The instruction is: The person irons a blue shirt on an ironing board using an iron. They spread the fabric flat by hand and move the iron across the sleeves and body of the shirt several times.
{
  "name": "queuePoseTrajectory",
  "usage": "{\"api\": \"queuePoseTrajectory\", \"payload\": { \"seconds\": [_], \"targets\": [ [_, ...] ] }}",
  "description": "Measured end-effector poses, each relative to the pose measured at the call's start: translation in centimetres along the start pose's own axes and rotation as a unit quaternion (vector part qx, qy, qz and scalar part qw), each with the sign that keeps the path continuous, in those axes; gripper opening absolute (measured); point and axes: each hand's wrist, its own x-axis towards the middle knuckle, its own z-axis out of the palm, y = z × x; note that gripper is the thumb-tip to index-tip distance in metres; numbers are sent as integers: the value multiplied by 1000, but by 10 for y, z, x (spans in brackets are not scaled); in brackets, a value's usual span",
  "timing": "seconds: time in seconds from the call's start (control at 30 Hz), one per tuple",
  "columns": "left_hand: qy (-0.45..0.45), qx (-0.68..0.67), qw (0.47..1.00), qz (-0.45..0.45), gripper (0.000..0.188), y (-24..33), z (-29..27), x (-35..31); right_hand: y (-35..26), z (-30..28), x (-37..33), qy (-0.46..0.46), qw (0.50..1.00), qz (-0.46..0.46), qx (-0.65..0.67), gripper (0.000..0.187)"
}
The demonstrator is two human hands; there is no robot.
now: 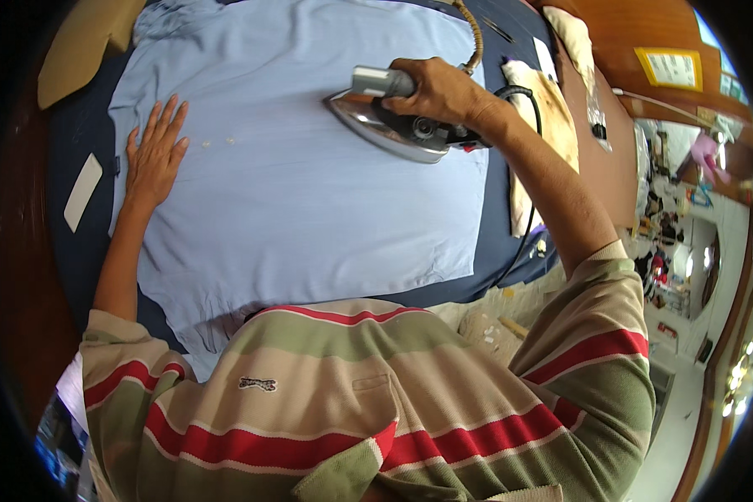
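A light blue cloth garment (309,217) lies spread over a dark blue covered table (84,142). My right hand (443,90) is wrapped round the handle of a clothes iron (393,130), whose soleplate rests on the upper right part of the cloth, its tip toward the left. Flat on the cloth's left edge lies my left hand (156,155), fingers spread, holding nothing. Mostly the middle of the cloth looks smooth; creases show along its lower left and upper left.
A brown cardboard piece (79,50) stands at the far left, above a white card (83,192). Right of the garment lies a scorched, folded pad (552,125). The iron's black cord (523,243) and a brown coiled hose (475,38) run nearby.
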Motion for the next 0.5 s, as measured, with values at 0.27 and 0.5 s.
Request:
{"api": "queuePoseTrajectory", "payload": {
  "seconds": [0.27,0.5],
  "targets": [
    [15,-3,1000,6,50,-1,0,-1,75,-12,-94,142,975,164,48,52],
    [-3,-12,1000,6,51,1,0,2,109,12,-130,222,895,374,102,58]
  ]
}}
